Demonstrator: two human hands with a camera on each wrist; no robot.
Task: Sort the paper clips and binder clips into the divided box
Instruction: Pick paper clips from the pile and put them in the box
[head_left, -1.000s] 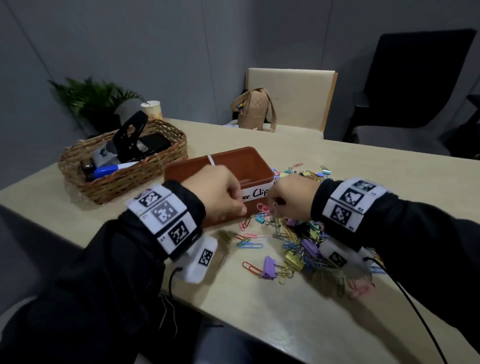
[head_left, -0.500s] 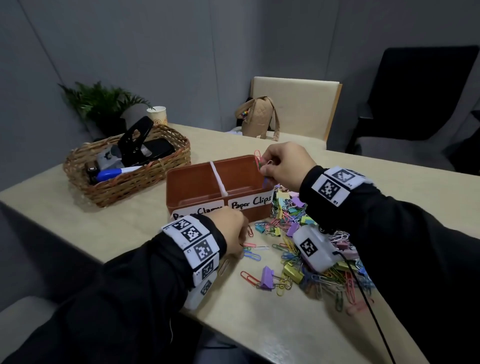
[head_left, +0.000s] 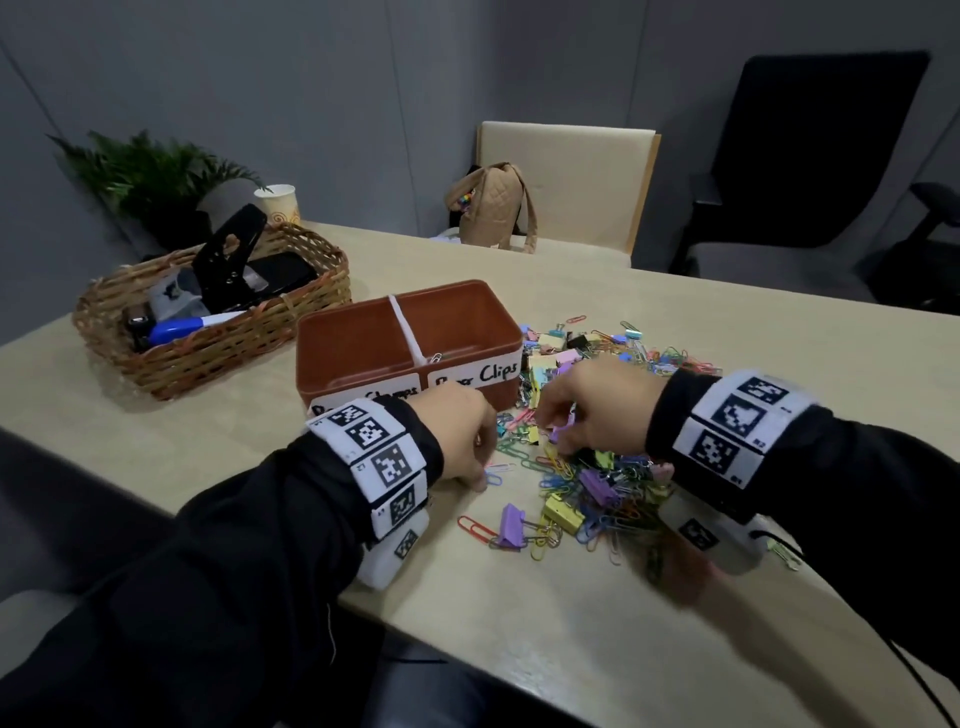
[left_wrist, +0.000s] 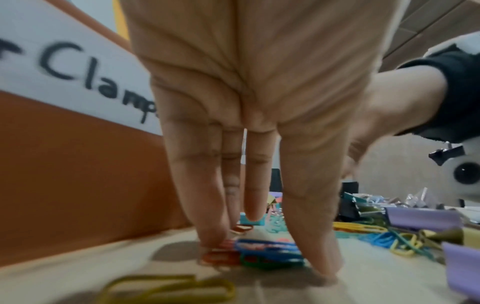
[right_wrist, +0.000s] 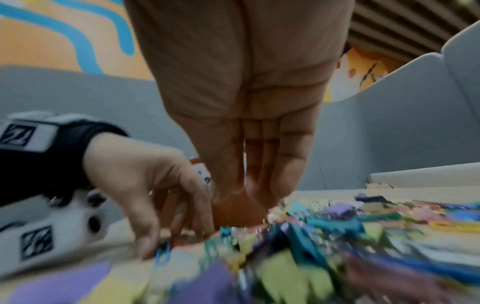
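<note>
The divided box (head_left: 410, 343) stands on the table (head_left: 519, 623) just far of both hands, its near wall labelled for clamps on the left and paper clips on the right; only one clip (head_left: 435, 357) shows inside, against the divider on the right side, though the near wall hides most of the floor; by that, the sorting looks barely begun. The pile of paper clips and binder clips (head_left: 597, 478) spreads to the right of the box and toward the near edge, still thick and mixed, so nearly everything is left to do.

The left hand (head_left: 457, 441) is down at the left fringe of the pile; its fingertips (left_wrist: 210, 238) and thumb press on the table either side of a few loose paper clips (left_wrist: 259, 253), red, blue and green, fingers nearly straight, closing in but not yet lifting them. The right hand (head_left: 597, 410) reaches into the pile with fingers bunched downward; the wrist view is blurred, and whether it has something pinched I cannot tell; a purple binder clip (head_left: 563, 432) sits right at its fingertips.

A wicker basket (head_left: 208, 358) of desk things sits far left.
</note>
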